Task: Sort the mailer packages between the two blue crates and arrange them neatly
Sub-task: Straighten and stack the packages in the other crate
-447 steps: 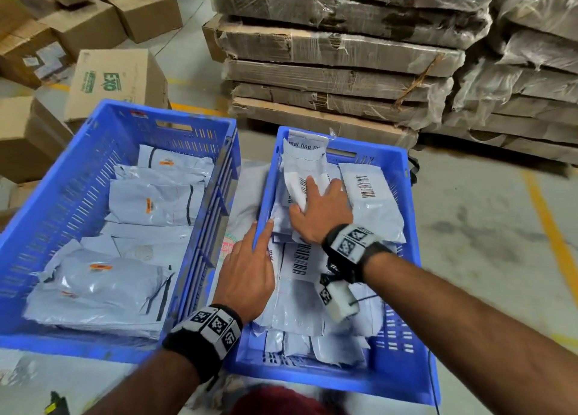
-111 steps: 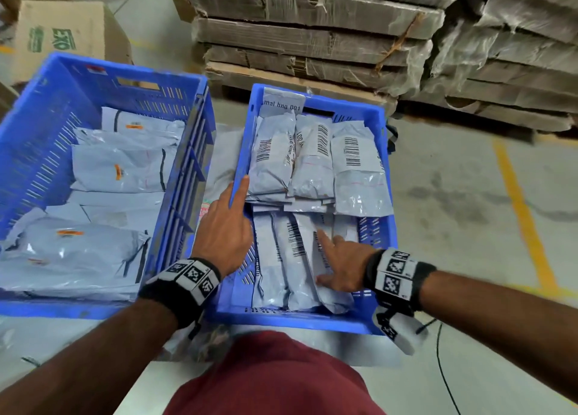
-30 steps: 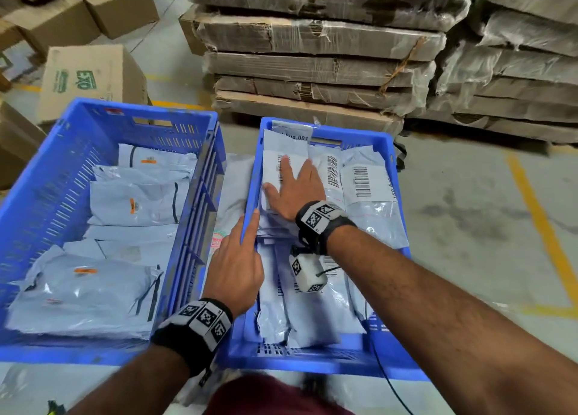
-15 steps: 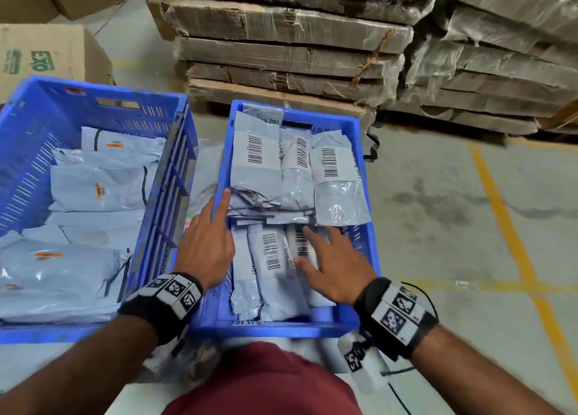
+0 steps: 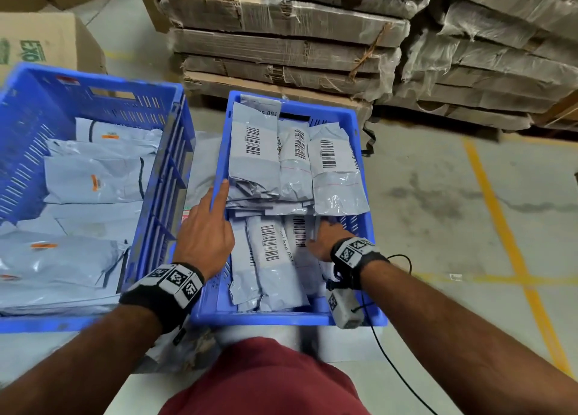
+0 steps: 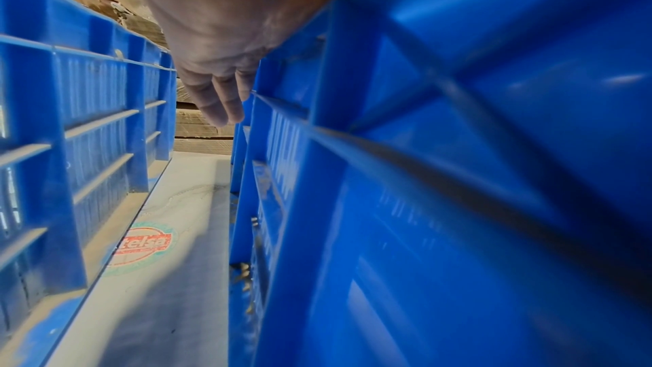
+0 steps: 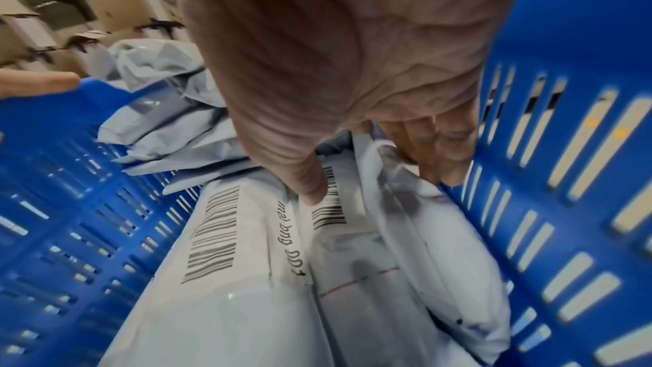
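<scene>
From the head view, the left hand rested on the left rim of the right blue crate, index finger straight along the rim, gripping nothing. The right hand lay inside that crate with fingers tucked among the near row of grey mailer packages. A far row of mailers lay beyond, barcodes up. The left blue crate held flat mailers with orange tags.

The left wrist view showed straight fingers hanging against the crate's outer wall.

The right wrist view showed the thumb pressing a barcoded mailer and fingers curled round the mailer beside the crate wall.
</scene>
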Demonstrator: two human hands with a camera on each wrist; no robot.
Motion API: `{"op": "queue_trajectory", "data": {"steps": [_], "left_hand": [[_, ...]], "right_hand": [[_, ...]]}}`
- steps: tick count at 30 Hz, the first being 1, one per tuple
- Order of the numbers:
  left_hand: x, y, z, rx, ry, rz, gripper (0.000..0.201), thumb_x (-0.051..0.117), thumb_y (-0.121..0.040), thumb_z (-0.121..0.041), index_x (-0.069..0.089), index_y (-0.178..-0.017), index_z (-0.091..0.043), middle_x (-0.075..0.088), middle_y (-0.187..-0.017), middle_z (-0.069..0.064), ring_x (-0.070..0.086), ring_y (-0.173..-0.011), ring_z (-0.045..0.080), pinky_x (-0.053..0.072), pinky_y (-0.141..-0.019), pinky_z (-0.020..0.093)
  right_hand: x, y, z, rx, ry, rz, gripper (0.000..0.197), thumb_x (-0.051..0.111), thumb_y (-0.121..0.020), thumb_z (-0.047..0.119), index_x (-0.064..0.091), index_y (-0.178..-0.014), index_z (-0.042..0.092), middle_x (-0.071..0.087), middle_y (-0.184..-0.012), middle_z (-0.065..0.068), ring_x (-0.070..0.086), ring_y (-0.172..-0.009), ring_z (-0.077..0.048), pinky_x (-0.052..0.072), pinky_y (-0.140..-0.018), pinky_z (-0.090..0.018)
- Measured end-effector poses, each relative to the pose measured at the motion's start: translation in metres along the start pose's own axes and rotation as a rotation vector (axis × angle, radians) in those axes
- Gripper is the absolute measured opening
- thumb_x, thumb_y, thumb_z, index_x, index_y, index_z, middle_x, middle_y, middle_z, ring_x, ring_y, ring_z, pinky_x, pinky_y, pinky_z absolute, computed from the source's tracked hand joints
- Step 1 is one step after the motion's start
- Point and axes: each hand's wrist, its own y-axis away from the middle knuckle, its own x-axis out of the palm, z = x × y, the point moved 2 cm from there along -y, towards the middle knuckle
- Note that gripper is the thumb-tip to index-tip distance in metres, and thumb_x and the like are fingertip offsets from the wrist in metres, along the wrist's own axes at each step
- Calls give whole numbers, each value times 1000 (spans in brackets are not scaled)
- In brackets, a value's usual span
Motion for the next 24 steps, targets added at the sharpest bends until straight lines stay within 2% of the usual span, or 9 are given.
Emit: {"op": "queue_trajectory", "data": {"steps": [2, 4, 6, 9, 12, 16, 19, 21, 24], "left_hand": [[0, 0, -1, 2, 3, -5, 74, 45, -96, -9, 14, -162, -23, 54, -126, 18, 51, -91, 31, 45, -75, 41], [0, 0, -2, 1, 4, -16, 73, 45, -96, -8, 16, -162, -22, 53, -132, 19, 52, -94, 33, 39, -76, 37], [0, -1, -3, 1, -6, -25, 73, 45, -96, -7, 18, -162, -21, 51, -138, 20, 53, -97, 34, 35, -76, 35], [-1, -2, -4, -5, -4, -14, 72, 44, -97, -9, 17, -162, -22, 49, -142, 20, 54, -101, 34, 34, -77, 35], [-4, 0, -5, -23, 3, -3, 72, 43, -98, -10, 13, -162, -24, 47, -144, 19, 51, -102, 33, 28, -77, 32], [-5, -1, -6, -25, -5, -9, 73, 42, -97, -10, 13, -162, -25, 44, -149, 14, 50, -101, 28, 24, -74, 28], [-4, -1, -5, -32, 16, 4, 73, 42, -97, -9, 14, -162, -25, 45, -148, 13, 49, -98, 26, 24, -74, 28], [-4, -1, -5, -26, 22, 8, 74, 43, -96, -8, 14, -162, -24, 44, -148, 12, 49, -99, 26, 24, -75, 28], [-3, -1, -4, -24, 31, 16, 74, 43, -96, -8, 13, -162, -24, 44, -147, 12, 50, -100, 28, 27, -77, 30]], "right_hand": [[1, -8, 3, 27, -31, 26, 76, 65, -92, 45, 34, -144, -1, 48, -144, -22, 54, -126, -36, 49, -99, -37], [2, -11, 5, 58, -38, 54, 80, 73, -87, 45, 39, -141, -4, 55, -138, -18, 59, -121, -31, 49, -85, -28], [2, -14, 4, 71, -51, 60, 82, 77, -83, 45, 43, -140, -3, 55, -137, -17, 59, -119, -30, 47, -79, -28], [2, -18, 3, 114, -47, 58, 90, 80, -78, 49, 42, -142, 0, 52, -142, -17, 57, -124, -31, 50, -88, -31], [0, -21, 8, 148, 54, 69, 82, 74, -81, 54, 48, -137, 0, 56, -137, -16, 57, -124, -32, 49, -100, -35], [2, -25, 20, 105, 118, 114, 65, 74, -78, 49, 59, -124, 5, 61, -130, -14, 61, -117, -30, 48, -96, -34], [3, -26, 22, 107, 57, 137, 72, 74, -78, 46, 54, -136, 8, 56, -138, -13, 58, -121, -29, 50, -99, -32], [2, -25, 22, 99, 17, 141, 72, 74, -80, 48, 53, -137, 8, 56, -138, -12, 60, -118, -29, 51, -98, -32], [4, -22, 22, 92, -32, 168, 77, 70, -85, 53, 47, -142, 7, 49, -146, -12, 53, -127, -30, 45, -105, -33]]}}
